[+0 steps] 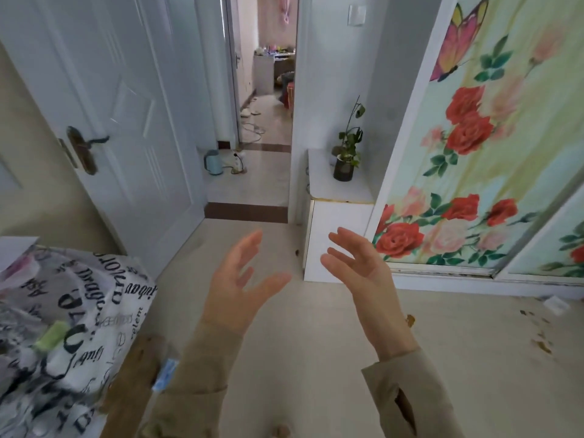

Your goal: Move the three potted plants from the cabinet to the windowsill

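Observation:
One potted plant [343, 165], a dark round pot with thin green stems and a few leaves, stands upright on top of a low white cabinet [328, 188] against the wall ahead on the right. My left hand [240, 284] and my right hand [363, 270] are raised in front of me, palms facing each other, fingers spread, holding nothing. Both hands are well short of the cabinet and below the plant in the head view. No windowsill is in sight.
A white door [104, 121] stands open on the left. Behind it a hallway holds a light blue kettle [213, 162] and cables on the floor. A floral sliding wardrobe door [486, 147] fills the right. A bed with printed bedding [69, 311] lies at lower left.

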